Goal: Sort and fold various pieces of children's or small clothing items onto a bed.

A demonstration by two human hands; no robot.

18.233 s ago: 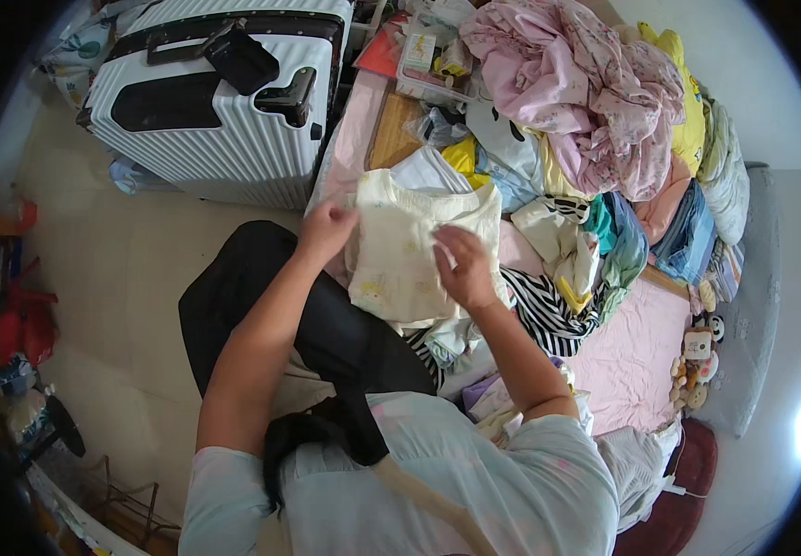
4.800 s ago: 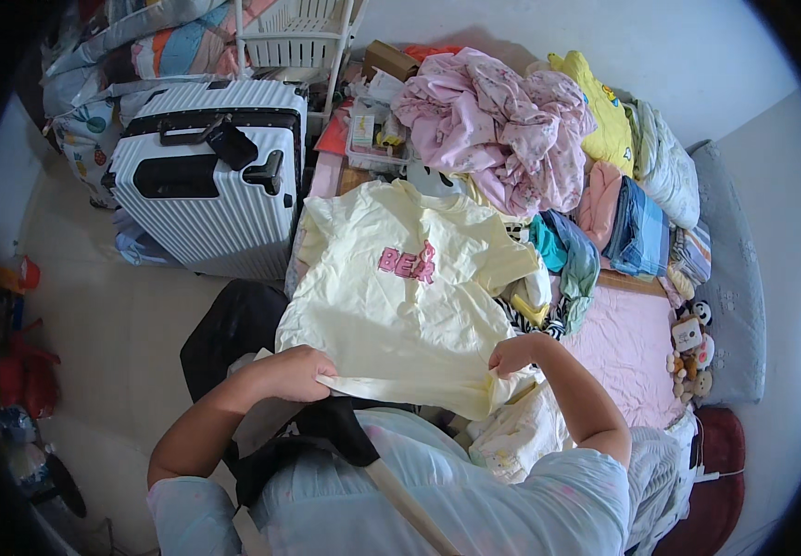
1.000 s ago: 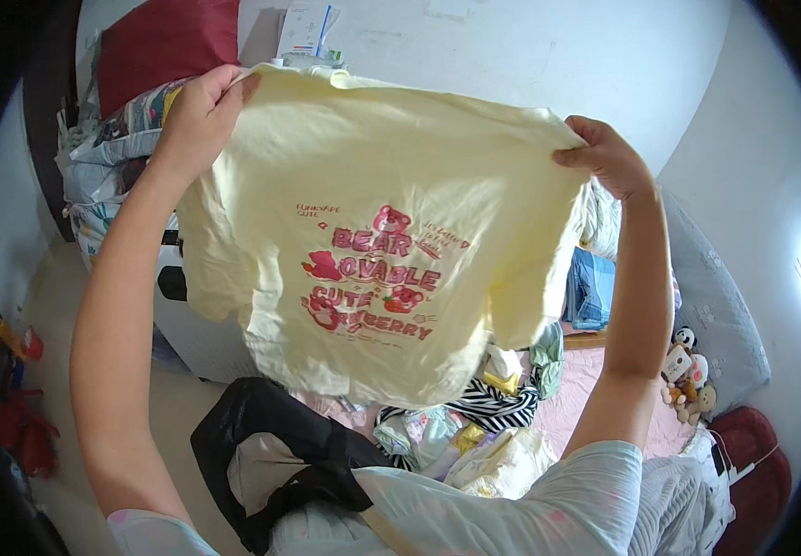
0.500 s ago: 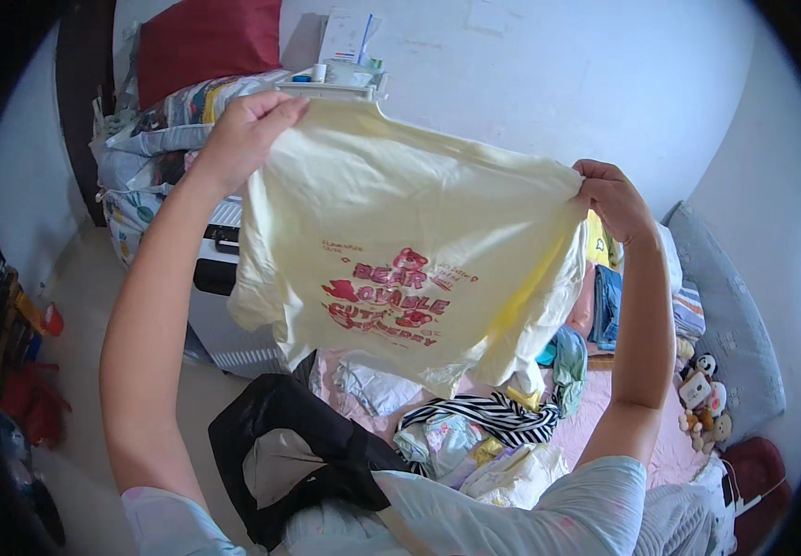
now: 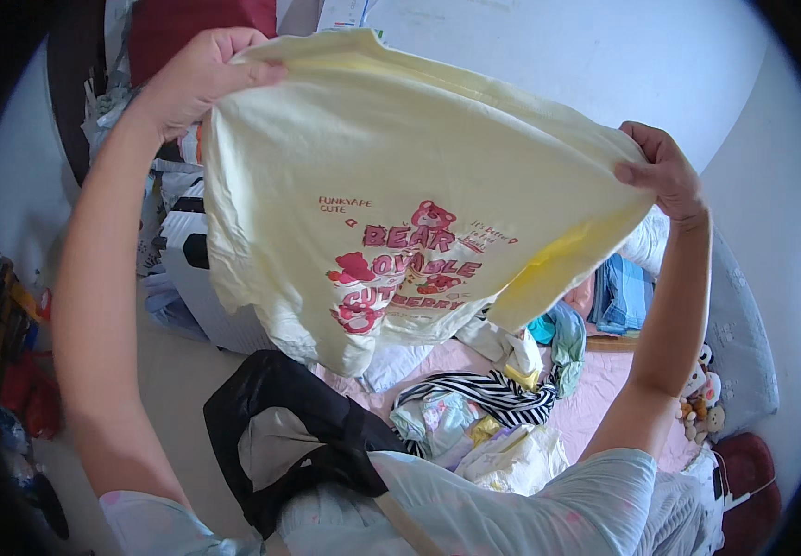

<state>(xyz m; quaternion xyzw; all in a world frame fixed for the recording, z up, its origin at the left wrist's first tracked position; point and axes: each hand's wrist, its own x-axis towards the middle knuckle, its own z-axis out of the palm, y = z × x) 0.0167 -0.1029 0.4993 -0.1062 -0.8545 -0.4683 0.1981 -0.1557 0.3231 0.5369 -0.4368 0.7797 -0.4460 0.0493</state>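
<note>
A pale yellow T-shirt [image 5: 363,139] with a pink and red bear print hangs stretched out in front of me. My left hand [image 5: 206,79] is closed on its upper left edge, thumb over the front of the fabric. On the right, the opposite upper edge is pinched by my right hand [image 5: 667,174]. The lower part falls in loose folds, and the fabric hides much of the bed behind it. Below it, a black-and-white striped garment [image 5: 484,394] lies among crumpled clothes on a pink sheet [image 5: 590,403].
A black bag-like item [image 5: 275,445] rests near my lap. Left of the bed stands a silver-white suitcase [image 5: 187,269], partly covered by the shirt. Folded blue jeans [image 5: 623,292] lie at the right, with plush toys [image 5: 700,408] near a grey-blue cushion [image 5: 743,343]. A dark red pillow [image 5: 196,32] is at the far left.
Both hands have risen and moved farther apart, pulling the T-shirt higher and wider. Its print now faces me more flatly.
</note>
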